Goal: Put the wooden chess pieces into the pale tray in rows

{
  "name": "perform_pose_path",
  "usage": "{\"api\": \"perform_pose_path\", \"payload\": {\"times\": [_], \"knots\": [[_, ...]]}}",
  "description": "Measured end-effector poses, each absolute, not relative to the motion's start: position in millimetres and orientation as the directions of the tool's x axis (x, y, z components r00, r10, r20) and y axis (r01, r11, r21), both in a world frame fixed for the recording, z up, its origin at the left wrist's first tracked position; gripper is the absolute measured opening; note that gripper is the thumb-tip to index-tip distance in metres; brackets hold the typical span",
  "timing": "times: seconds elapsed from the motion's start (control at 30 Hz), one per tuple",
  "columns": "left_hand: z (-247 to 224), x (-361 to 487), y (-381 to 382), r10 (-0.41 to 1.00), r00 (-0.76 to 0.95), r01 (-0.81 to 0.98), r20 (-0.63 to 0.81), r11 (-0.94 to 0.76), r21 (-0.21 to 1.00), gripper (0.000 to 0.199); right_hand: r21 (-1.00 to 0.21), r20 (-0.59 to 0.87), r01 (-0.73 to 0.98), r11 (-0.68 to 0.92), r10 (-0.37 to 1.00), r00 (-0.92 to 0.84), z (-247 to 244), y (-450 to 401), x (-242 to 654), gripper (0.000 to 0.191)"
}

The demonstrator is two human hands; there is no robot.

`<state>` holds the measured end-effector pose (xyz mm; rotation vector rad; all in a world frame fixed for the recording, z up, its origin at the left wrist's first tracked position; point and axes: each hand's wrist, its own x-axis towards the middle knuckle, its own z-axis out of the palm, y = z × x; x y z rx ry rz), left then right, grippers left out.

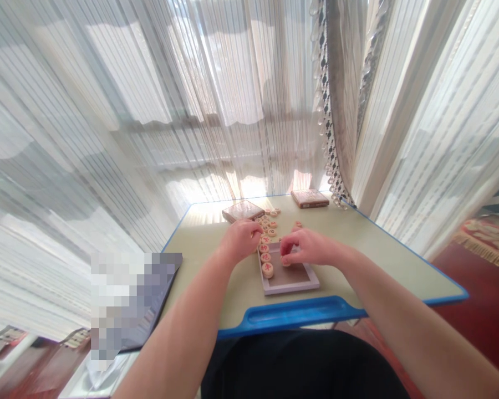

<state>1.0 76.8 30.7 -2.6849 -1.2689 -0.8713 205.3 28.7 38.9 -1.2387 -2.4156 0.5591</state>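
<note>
A shallow box tray with a pale rim and brown floor lies on the table in front of me. Along its left side runs a column of round Chinese chess pieces with red characters. Over the tray, my right hand pinches a Chinese chess piece at its floor. My left hand is closed, its curled fingers by the tray's far left corner; what they hold, if anything, is hidden. Beyond the tray are several loose chess pieces, partly hidden by my hands.
Two flat boxes lie on the pale table: one box at the back left, another box at the back right. A blue pen groove edges the near side. Left of the table is a blurred-out dark object. Striped curtains hang behind.
</note>
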Motion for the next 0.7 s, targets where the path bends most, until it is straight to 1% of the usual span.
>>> {"api": "perform_pose_path", "payload": {"times": [0.07,0.2,0.33,0.5,0.6,0.7], "knots": [[32,2,75,0.7,0.498,0.725,0.511,-0.66,0.197,0.026,-0.482,0.132,0.705,0.521,0.838,-0.529,37,30,204,0.015],[37,3,71,0.719,0.489,0.735,0.494,-0.645,0.212,0.026,-0.496,0.094,0.727,0.475,0.862,-0.499,35,34,207,0.016],[39,0,69,0.75,0.486,0.747,0.449,-0.623,0.231,0.026,-0.493,0.054,0.726,0.479,0.85,-0.524,36,34,215,0.022],[39,-4,69,0.818,0.484,0.783,0.311,-0.563,0.263,0.023,-0.443,0.021,0.735,0.514,0.825,-0.564,38,32,221,0.024],[41,-4,69,0.846,0.481,0.81,0.231,-0.529,0.253,0.027,-0.433,0.002,0.723,0.538,0.803,-0.596,40,29,219,0.027],[42,-4,68,0.858,0.478,0.826,0.187,-0.512,0.236,0.028,-0.399,0.003,0.708,0.584,0.772,-0.635,42,22,214,0.027]]}}
